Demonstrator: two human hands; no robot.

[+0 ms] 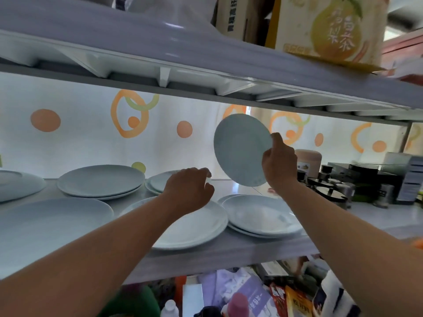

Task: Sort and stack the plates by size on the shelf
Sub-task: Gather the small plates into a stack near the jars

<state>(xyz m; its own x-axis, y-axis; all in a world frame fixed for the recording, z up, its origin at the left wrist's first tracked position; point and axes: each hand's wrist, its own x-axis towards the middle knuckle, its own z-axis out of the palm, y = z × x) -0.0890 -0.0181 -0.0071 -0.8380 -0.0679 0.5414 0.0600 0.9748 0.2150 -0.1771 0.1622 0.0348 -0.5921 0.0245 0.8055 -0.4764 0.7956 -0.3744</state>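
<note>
My right hand [279, 162] grips the right rim of a small white plate [240, 148], tilted nearly upright in the air above the shelf [229, 250]. My left hand [188, 189] reaches over the back of the shelf, its fingertips at the rim of a small plate stack [158, 181]. Beneath that arm lies a medium stack [194, 227]. Another stack of two [261, 216] sits at the right, under the raised plate. A stack of large plates [100, 180] stands at back left, and a big plate [52, 223] lies at front left.
The upper shelf [206, 65] hangs low over the plates and carries cartons [329, 30]. Another plate [18, 183] shows at the far left edge. Jars and dark lidded tins [332, 186] crowd the shelf's right end. A patterned curtain [80, 133] backs the shelf. Packages fill the space below.
</note>
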